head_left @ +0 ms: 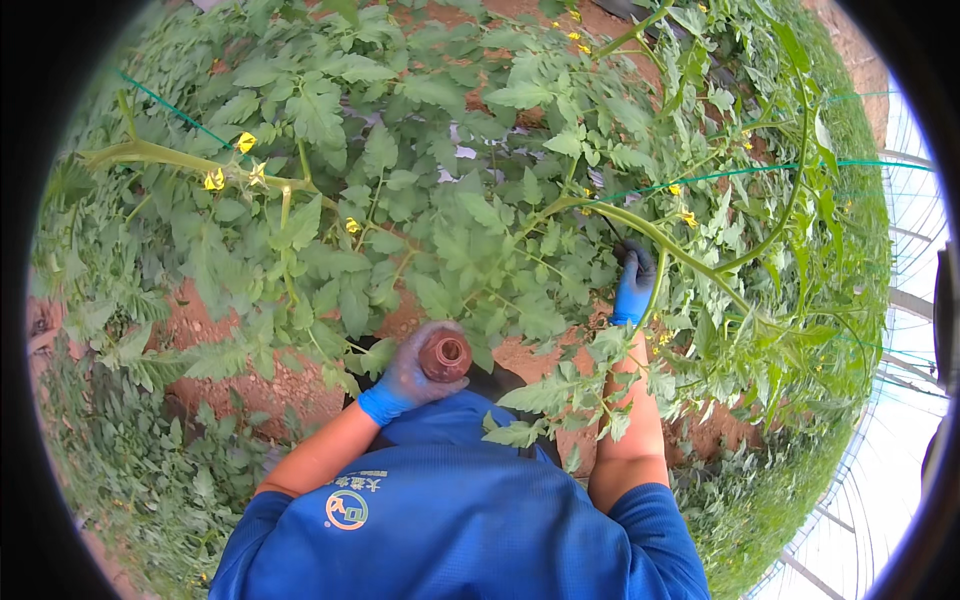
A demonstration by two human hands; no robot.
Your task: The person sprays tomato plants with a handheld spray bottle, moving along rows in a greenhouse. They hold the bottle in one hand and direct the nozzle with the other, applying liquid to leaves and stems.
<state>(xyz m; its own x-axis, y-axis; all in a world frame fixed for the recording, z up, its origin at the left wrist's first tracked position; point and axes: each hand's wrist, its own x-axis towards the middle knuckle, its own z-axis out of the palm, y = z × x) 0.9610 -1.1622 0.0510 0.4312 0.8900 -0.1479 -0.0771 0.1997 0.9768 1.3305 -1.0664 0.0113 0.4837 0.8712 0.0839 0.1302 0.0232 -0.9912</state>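
My left hand, in a stained blue glove, is closed around a small reddish-brown bottle whose uncapped mouth faces up, just in front of my body. My right hand, also in a blue glove with darkened fingers, is farther out to the right among tomato leaves. Its fingers are bent around a thin dark stick that points up and left towards a thick tomato stem. Yellow tomato flowers hang close to that stem. The tip of the stick is hard to make out among the leaves.
Dense tomato plants surround me. A green string runs by the right stem, and another green string lies at the upper left. A long stem with flowers reaches across the left. Reddish soil shows between rows; the greenhouse frame stands at right.
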